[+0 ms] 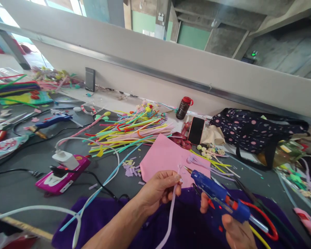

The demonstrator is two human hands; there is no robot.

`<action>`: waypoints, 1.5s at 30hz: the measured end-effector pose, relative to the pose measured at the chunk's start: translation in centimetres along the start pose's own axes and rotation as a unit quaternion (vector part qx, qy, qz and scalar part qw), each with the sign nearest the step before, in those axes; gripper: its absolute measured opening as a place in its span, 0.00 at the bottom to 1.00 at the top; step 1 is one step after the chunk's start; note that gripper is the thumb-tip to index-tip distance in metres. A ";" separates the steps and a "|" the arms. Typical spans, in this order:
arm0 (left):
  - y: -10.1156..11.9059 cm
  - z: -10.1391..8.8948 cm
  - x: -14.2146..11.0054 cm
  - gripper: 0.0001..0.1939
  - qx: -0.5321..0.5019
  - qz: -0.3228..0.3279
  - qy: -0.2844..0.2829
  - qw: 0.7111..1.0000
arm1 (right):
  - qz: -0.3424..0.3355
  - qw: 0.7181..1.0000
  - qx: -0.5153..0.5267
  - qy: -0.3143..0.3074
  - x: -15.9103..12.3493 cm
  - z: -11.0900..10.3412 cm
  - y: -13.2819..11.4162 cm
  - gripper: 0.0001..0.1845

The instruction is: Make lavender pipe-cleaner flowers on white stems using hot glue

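Note:
Between the thumb and fingers of my left hand is a pale lilac pipe cleaner; its long end hangs down toward me and a small loop shows at its top. My right hand grips a blue hot glue gun, with a glue stick sticking out of its back. The gun's nozzle points left, close to the loop but apart from it. Under both lies a pink sheet. Several lilac curled stems rest on the sheet's right side.
A bundle of coloured pipe cleaners lies ahead. To the left are a magenta power strip with cords and a second glue gun. Behind the sheet are a phone, a bottle and a dark patterned bag. Red-handled scissors lie right.

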State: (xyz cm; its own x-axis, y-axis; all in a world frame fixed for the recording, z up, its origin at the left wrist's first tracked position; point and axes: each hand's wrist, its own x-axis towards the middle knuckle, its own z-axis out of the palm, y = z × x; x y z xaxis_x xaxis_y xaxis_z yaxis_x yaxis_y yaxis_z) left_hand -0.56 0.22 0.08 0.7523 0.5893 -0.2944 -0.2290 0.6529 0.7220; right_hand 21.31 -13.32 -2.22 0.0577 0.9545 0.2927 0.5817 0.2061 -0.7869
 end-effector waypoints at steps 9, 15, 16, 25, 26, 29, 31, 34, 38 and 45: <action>-0.1 0.1 0.0 0.14 0.041 0.005 0.013 0.999 | 0.016 0.999 0.026 -0.032 0.4 0.4 -0.7 0.18; 0.1 0.1 0.0 0.15 0.063 0.000 0.015 0.998 | 0.025 0.999 0.039 0.010 0.6 0.6 -1.3 0.18; 0.1 0.2 0.0 0.15 0.065 0.000 0.015 0.998 | 0.023 0.999 0.035 0.010 0.6 0.6 -1.2 0.18; 0.0 0.2 -0.1 0.14 0.074 0.013 0.017 0.997 | 0.017 1.000 0.016 0.010 0.2 0.3 -0.4 0.16; 0.0 0.2 -0.1 0.14 0.074 0.013 0.017 0.997 | 0.022 1.000 0.018 0.006 0.2 0.3 -0.4 0.16; 0.1 0.3 -0.1 0.14 0.070 0.006 0.023 0.997 | 0.033 0.999 0.029 0.000 0.5 0.5 -0.6 0.18; 0.2 0.3 -0.1 0.14 0.067 0.003 0.024 0.997 | 0.049 0.998 0.029 0.007 0.6 0.6 -1.0 0.19; 0.2 0.3 -0.2 0.14 0.070 0.010 0.026 0.997 | 0.074 0.997 0.026 0.022 0.7 0.8 -1.7 0.21; 0.3 0.3 -0.2 0.14 0.072 0.009 0.026 0.997 | 0.075 0.996 0.041 0.034 0.7 0.9 -2.4 0.19; 0.4 0.3 -0.3 0.14 0.071 0.015 0.025 0.997 | 0.073 0.995 0.055 0.033 0.4 1.2 -2.2 0.19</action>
State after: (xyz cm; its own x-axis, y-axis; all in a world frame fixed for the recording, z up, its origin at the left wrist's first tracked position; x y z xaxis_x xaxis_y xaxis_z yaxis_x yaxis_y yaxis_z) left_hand -0.68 0.17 0.66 0.7133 0.6337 -0.2996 -0.1594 0.5628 0.8111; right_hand 19.08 -13.12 -0.99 0.1903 0.9607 0.2020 0.4711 0.0912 -0.8773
